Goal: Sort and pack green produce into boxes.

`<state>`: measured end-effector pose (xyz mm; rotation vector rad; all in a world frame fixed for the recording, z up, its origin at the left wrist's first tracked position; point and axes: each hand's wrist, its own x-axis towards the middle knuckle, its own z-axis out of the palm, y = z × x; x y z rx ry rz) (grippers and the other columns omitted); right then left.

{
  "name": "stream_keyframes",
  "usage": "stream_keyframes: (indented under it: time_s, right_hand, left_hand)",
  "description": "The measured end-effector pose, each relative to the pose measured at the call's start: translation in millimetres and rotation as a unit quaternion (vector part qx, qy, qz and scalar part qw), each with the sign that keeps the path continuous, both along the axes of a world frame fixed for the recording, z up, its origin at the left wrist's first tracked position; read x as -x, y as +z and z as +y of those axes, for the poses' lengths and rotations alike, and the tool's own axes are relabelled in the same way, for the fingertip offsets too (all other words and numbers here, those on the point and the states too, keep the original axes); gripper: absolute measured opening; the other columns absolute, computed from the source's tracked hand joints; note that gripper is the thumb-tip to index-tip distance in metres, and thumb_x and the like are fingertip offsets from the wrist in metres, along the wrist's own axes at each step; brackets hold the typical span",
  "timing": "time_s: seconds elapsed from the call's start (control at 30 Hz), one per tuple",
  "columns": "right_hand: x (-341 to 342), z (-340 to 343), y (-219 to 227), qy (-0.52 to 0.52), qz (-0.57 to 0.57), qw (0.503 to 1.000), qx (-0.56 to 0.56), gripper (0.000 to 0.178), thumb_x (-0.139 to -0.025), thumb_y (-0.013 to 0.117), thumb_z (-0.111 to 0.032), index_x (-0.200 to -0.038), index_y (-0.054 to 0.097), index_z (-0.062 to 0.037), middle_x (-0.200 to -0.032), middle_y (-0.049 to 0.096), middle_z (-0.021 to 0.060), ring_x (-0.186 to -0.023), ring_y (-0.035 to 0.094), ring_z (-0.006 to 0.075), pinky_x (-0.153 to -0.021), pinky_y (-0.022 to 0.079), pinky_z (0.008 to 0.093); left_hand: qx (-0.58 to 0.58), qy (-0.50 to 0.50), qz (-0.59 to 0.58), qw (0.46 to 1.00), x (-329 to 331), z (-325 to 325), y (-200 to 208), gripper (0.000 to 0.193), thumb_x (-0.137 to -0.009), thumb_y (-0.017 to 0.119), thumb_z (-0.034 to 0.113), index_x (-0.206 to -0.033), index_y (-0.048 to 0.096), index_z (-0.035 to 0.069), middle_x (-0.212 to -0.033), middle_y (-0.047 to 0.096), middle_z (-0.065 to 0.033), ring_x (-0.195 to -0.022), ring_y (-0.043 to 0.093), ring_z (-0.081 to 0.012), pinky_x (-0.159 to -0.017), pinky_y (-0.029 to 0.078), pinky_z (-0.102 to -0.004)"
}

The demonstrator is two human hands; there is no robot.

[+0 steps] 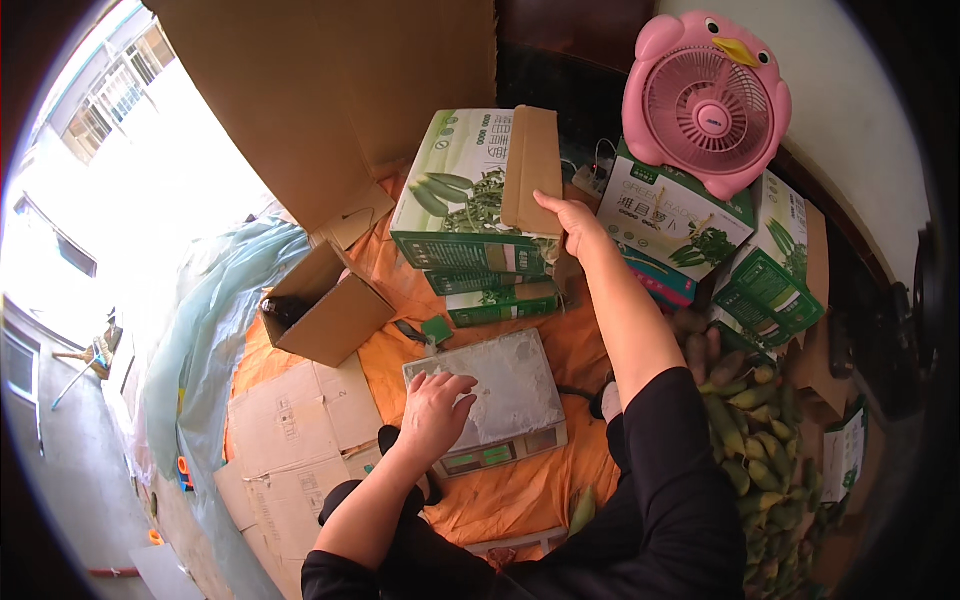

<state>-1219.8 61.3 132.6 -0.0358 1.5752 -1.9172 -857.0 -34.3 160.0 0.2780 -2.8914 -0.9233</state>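
My right hand (568, 222) is closed on the near right edge of a green-and-white printed carton (445, 200), by its bare brown flap (530, 165). The thumb shows against the flap; the other fingers are partly hidden. That carton rests tilted on more green cartons (505, 302). Over the left part of a grey bench scale (515, 375), my left hand (437, 412) is open with its fingers apart and holds nothing. Whether it touches the worn metal plate, I cannot tell. Green digits glow on the scale's front display (480, 457).
An open brown box (330, 310) and flattened cardboard (285, 425) lie left on an orange sheet (590, 470). Printed cartons (670, 215) at the right bear a pink fan (712, 110). Many green radishes (755, 440) are heaped at my right. A tall cardboard sheet (340, 90) stands behind.
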Motion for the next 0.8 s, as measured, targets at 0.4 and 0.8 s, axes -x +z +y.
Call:
stream_keyframes:
  time_s: [0.4,0.8]
  right_hand:
    - [-138,33,47,0.069,0.058,0.995,0.034,0.035,-0.079,0.071,-0.012,-0.110,0.062,-0.0017,-0.104,0.067,0.0088,-0.094,0.062,0.0174,-0.087,0.047,0.0314]
    - [-240,108,59,0.312,0.463,0.775,-0.295,0.029,-0.075,0.061,-0.022,-0.100,0.067,-0.0083,-0.090,0.068,0.0139,-0.087,0.063,0.0352,-0.078,0.050,0.0442]
  left_hand:
    - [0.005,-0.050,0.174,0.984,-7,4,17,0.016,-0.082,0.062,0.004,-0.097,0.062,0.006,-0.077,0.060,-0.0090,-0.080,0.060,-0.0283,-0.081,0.045,-0.0408]
    - [0.098,-0.087,0.332,0.934,-22,16,66,0.028,-0.072,0.066,-0.001,-0.100,0.063,0.005,-0.094,0.061,-0.0087,-0.095,0.059,-0.0283,-0.079,0.047,-0.0382]
